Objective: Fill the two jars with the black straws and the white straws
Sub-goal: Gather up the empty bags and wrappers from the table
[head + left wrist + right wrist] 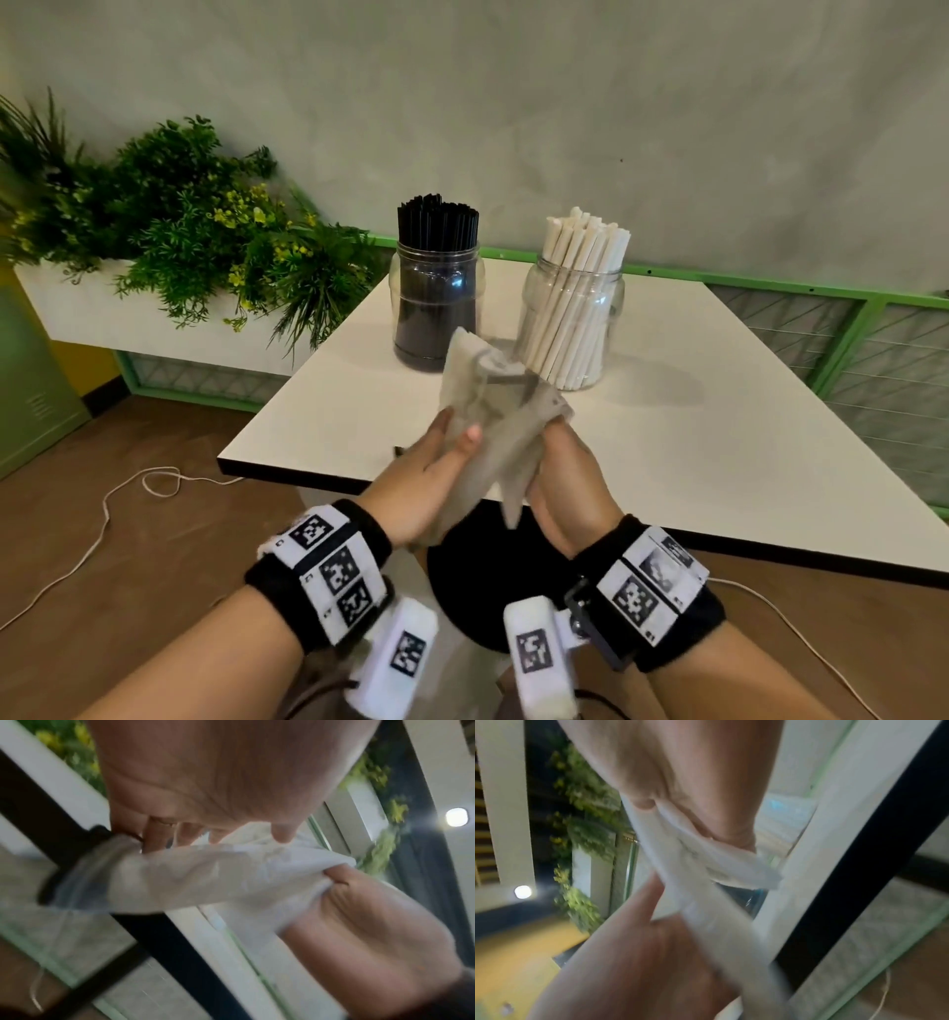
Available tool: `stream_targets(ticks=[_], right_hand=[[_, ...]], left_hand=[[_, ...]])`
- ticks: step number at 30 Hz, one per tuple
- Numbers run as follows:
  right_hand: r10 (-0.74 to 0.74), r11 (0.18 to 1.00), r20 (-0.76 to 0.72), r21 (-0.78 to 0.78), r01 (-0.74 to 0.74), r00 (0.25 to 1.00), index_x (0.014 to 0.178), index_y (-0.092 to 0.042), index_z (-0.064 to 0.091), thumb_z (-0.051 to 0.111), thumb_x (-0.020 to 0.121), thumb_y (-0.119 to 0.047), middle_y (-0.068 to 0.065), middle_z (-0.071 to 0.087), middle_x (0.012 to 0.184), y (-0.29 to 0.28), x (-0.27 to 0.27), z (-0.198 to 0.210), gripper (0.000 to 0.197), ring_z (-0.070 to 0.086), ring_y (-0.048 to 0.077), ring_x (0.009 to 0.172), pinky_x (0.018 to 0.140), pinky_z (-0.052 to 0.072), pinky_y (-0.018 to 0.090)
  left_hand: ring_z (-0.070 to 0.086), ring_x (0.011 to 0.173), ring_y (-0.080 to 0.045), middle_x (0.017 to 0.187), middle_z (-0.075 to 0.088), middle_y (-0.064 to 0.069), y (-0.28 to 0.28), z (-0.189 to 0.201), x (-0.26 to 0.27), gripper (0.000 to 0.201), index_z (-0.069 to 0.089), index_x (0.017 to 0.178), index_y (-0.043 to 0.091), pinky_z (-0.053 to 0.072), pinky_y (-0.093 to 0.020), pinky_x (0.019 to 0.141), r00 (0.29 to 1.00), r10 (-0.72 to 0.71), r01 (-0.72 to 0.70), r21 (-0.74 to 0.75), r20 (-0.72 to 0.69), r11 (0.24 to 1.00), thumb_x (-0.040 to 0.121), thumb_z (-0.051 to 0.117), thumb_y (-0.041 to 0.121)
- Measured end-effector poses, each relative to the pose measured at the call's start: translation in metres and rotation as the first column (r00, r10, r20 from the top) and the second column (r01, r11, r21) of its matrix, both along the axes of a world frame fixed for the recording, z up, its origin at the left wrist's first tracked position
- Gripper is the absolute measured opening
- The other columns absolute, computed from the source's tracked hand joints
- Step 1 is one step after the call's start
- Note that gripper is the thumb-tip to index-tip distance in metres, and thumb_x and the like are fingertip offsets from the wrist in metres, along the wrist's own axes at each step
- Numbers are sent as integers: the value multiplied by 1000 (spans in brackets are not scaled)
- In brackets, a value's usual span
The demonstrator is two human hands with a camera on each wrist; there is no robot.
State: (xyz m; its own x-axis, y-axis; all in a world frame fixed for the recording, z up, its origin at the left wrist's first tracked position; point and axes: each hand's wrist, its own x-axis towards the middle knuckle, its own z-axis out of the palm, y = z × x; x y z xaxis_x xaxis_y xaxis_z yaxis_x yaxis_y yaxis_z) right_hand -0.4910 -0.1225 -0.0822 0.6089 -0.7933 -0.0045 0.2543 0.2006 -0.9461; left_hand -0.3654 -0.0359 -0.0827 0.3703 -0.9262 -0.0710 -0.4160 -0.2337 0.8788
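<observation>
Two clear jars stand at the far middle of the white table [693, 452]. The left jar [436, 308] is packed with black straws [437, 226]. The right jar [570, 329] holds white straws [585, 241]. Above the table's near edge, both hands hold an empty, crumpled, translucent plastic bag [493, 411]. My left hand [452, 437] pinches its left side between thumb and fingers, and my right hand [557, 444] grips its right side. In the wrist views the bag [205, 874] [706, 862] stretches between the two hands, blurred.
A white planter [92, 308] of green plants [179, 216] sits left of the table. A green-framed mesh rail [842, 334] runs behind and to the right. A black round stool [472, 580] stands under the near edge. A white cord [128, 493] lies on the brown floor.
</observation>
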Motion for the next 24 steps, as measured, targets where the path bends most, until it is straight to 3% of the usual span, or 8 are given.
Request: stream_targets(ticks=[3,6,10,13,16,20,22,24], right_hand=[[101,946,335,259,-195,937,128,2,55,85,57,-42,23,58,129,13,9,11,88,55,33,122,107,39,46],[131,942,389,238,-236,912,132,1,51,64,85,-32,24,55,131,15,9,19,59,52,34,124,110,36,47],[-59,966,124,-242,87,991,137,-23,38,50,89,-5,8,52,129,7,-6,16,52,57,17,110,84,50,21],[-248,469,-137,-883,-5,959,142,-31,26,58,81,-34,-3,30,147,8,-22,8,69,32,15,136,109,31,27],[-378,114,-376,-926,-361,846,150,-28,10,61,71,-62,-2,14,157,8,-18,-2,100,13,19,145,117,13,34],[-295,251,-383,-915,-316,875,140,-19,33,62,74,-24,4,49,128,0,-14,-10,73,47,23,115,96,43,36],[-241,307,-457,-873,-379,857,137,-16,42,59,78,-8,5,56,124,-3,-17,-7,62,54,24,111,92,44,33],[-146,392,-493,-825,-408,858,135,-16,46,57,80,-6,4,61,122,-5,-22,-4,57,57,20,111,93,44,29]], left_hand=[[48,126,-8,138,50,11,-11,-1,-18,88,30,142,35,36,-36,109,906,-66,-69,-299,-419,952,70,50,80],[65,107,-18,120,66,-6,-12,12,-17,56,49,129,18,51,-39,94,790,31,-301,-342,-613,890,80,70,37],[68,98,-24,104,71,-9,-4,19,5,38,59,108,14,53,-45,90,837,185,-416,-382,-514,825,74,76,13],[68,93,-20,95,72,-4,0,22,10,53,58,98,20,55,-43,86,882,254,-402,-355,-396,844,52,78,35],[69,92,-20,96,74,-5,1,26,-5,30,64,102,17,54,-39,85,885,146,-317,-343,-441,884,74,72,26],[68,78,-24,89,70,-13,1,28,-12,16,62,101,7,52,-38,72,734,127,-366,-231,-667,901,92,52,14],[63,82,-24,99,63,-14,0,22,-2,23,53,110,15,52,-38,73,777,210,-387,-187,-593,903,87,57,16],[56,89,-19,110,52,-8,4,16,13,52,39,128,28,50,-35,79,926,256,-317,-203,-279,927,83,64,18]])
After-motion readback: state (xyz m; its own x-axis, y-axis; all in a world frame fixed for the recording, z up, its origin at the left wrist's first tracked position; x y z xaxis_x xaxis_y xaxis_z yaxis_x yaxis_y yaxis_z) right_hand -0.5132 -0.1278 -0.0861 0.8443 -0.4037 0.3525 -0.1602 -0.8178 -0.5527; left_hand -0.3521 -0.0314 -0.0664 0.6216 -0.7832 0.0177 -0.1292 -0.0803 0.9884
